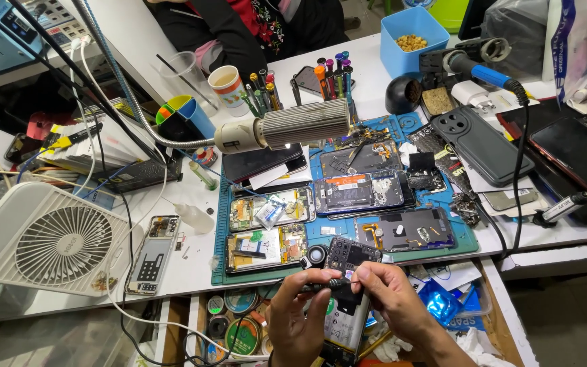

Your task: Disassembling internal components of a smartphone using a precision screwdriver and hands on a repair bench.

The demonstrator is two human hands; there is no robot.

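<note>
At six o'clock in the head view, just below the front edge of the white tabletop [191,261], the person's two hands meet over an opened smartphone with its back cover off [345,309]. The left hand [296,319] is closed around the phone's lower body from the left, apparently to steady it, and its fingertips also pinch a thin dark tool [321,286]. The right hand [394,293] is closed on the other end of that tool, pressing toward the phone's dark camera board [351,257], which seems to be the part being worked on. The phone is held over an open wooden drawer [504,319] rather than on the tabletop, perhaps so it sits close to the body.

At twelve o'clock from the hands lies a blue rubber work mat [321,232], holding roughly five more opened phones laid flat in two rows with their insides up. A grey gooseneck lamp with a ribbed metal head [287,128] hangs over the mat, aimed down at it. At nine o'clock sits one white desk fan [52,241]; at one o'clock, one blue plastic box [410,39] and one blue-handled soldering iron [484,71] in its stand.
</note>
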